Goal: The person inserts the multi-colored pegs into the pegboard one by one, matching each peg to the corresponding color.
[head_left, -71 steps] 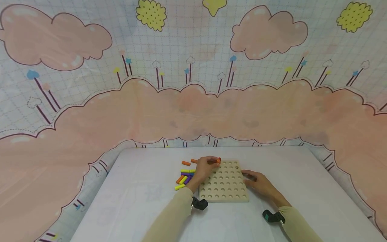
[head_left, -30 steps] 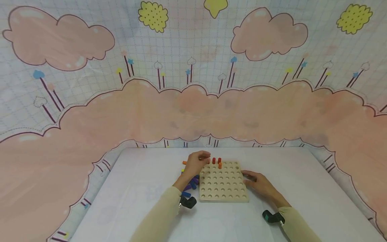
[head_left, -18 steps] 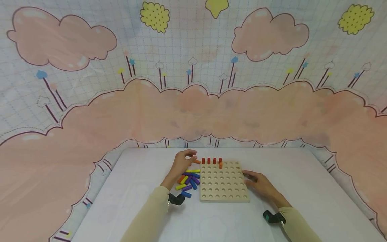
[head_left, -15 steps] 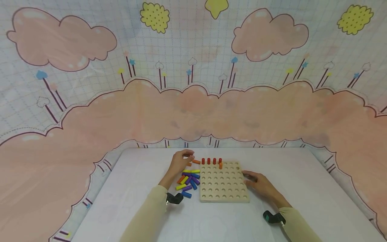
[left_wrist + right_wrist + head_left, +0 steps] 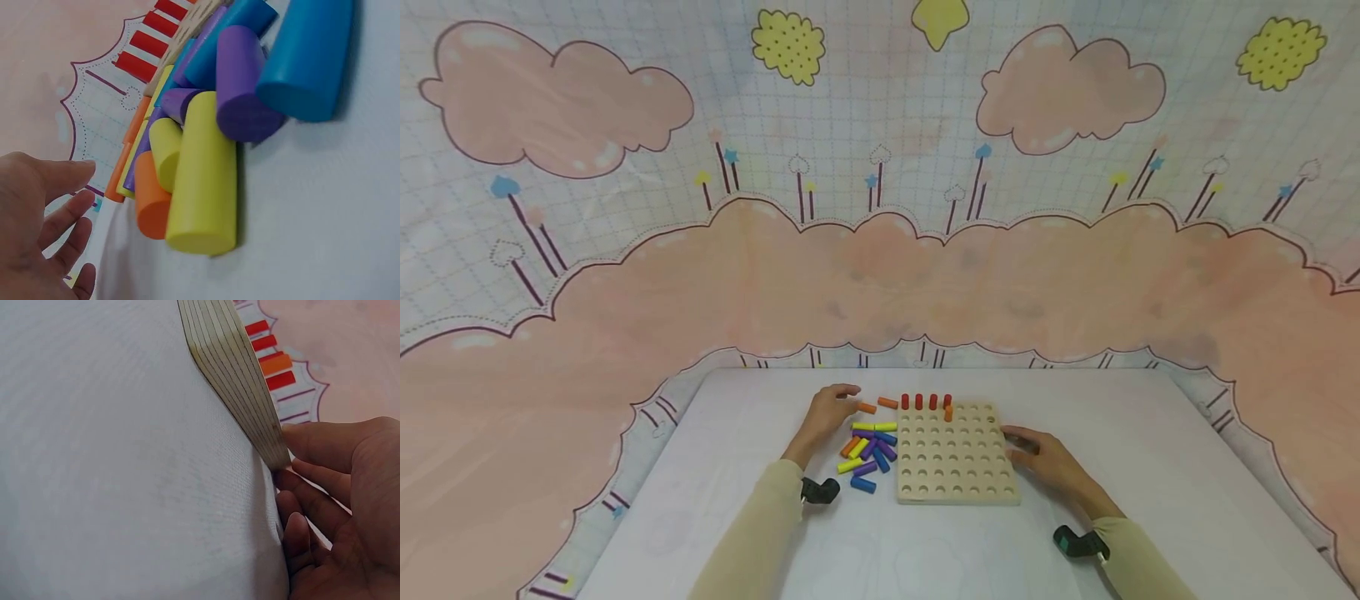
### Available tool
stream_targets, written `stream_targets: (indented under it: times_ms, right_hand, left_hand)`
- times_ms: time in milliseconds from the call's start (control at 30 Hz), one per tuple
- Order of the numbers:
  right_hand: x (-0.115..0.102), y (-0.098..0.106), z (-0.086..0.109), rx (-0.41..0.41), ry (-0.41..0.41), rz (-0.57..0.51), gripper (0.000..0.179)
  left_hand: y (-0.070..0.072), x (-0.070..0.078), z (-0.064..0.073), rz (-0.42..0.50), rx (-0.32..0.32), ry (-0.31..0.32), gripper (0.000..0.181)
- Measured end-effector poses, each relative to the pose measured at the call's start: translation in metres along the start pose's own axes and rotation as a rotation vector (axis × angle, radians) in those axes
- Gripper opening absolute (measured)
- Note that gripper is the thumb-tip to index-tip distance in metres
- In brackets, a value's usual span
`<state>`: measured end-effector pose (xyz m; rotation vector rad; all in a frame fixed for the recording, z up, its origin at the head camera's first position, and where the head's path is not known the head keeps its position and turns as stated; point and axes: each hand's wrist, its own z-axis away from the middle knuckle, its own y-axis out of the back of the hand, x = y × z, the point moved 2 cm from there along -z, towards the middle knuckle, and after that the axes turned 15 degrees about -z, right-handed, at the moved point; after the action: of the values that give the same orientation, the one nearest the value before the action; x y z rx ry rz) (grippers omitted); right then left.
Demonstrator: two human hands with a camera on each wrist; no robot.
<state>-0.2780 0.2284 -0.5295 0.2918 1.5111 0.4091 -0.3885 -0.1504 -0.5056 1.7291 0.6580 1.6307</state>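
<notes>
A wooden peg board (image 5: 958,457) with rows of round holes lies on the table. Several red pegs (image 5: 919,402) stand along its far row, and one orange peg (image 5: 949,413) stands in the row before them. My left hand (image 5: 827,414) is left of the board, fingertips close to a loose orange peg (image 5: 867,408); the left wrist view shows thumb and fingers apart, nothing between them. Another orange peg (image 5: 887,402) lies by the board's far left corner. My right hand (image 5: 1052,461) touches the board's right edge with thumb and fingers, as the right wrist view shows.
Yellow, purple, blue and orange pegs (image 5: 203,175) lie heaped left of the board, a blue peg (image 5: 862,484) nearest the front. A white cloth (image 5: 940,550) covers the table. Behind hangs a printed backdrop (image 5: 880,283) with clouds.
The left hand has let go of an orange peg, which now stands in the board, and moved left past the loose orange pegs, uncovering the red pegs and the heap. The right hand stays put.
</notes>
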Motion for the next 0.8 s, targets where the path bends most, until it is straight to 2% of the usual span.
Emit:
stream_targets:
  times_ms: [67,200,467,667,800]
  right_hand:
    - [0.0,0.0,0.0,0.003,-0.004,-0.004,0.046]
    - [0.0,0.0,0.0,0.003,-0.008,-0.013,0.046]
    - [0.003,-0.001,-0.003,0.001,0.003,-0.013,0.046]
    - [0.003,-0.001,-0.004,-0.002,0.005,-0.016,0.047]
    - [0.001,-0.001,-0.004,0.002,0.003,-0.008,0.046]
  left_hand:
    - [-0.003,-0.003,-0.001,0.001,-0.025,0.014,0.034]
    - [-0.007,-0.005,-0.003,-0.018,-0.035,0.005,0.036]
    - [-0.013,-0.002,-0.008,-0.103,-0.06,-0.003,0.028]
    - [-0.015,0.0,-0.009,-0.194,-0.035,0.001,0.02]
    - [-0.015,0.0,-0.011,-0.184,-0.015,0.004,0.019]
